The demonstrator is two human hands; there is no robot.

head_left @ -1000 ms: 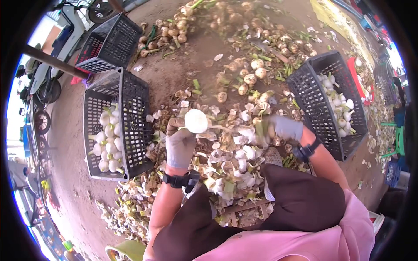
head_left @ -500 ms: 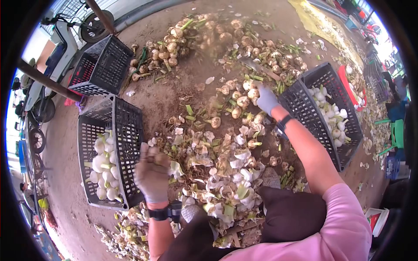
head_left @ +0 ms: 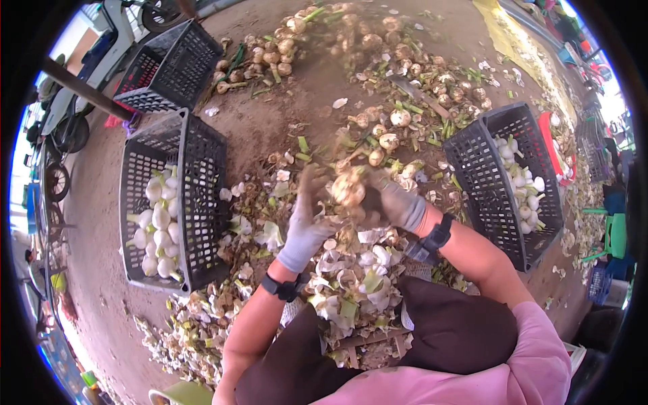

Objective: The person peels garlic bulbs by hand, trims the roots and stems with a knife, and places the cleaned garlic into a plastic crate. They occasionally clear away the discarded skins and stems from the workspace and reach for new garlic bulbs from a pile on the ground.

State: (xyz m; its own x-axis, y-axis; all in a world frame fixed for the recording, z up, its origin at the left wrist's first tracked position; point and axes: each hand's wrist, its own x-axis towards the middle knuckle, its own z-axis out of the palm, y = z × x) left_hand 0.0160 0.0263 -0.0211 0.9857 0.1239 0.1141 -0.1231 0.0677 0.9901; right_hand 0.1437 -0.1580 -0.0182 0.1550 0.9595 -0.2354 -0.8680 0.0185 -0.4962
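An unpeeled garlic bulb, brownish with soil on it, is between my two gloved hands, above the heap of peelings. My right hand has its blurred fingers curled against the bulb's right side and holds it. On the other side, my left hand is open, its fingers raised and its thumb apart, close beside the bulb. Just beyond the hands, more dirty garlic bulbs with cut green stems lie on the ground. Loose garlic skins cover the ground below the hands and between my knees.
A black crate with clean white garlic stands at left; another crate with white garlic leans at right. Behind the left one is a third crate. A long blade-like tool lies by the far garlic pile.
My right hand has come back from the garlic pile toward the middle with a bulb. My left hand has moved from beside the left crate to the bulb, its fingers now spread.
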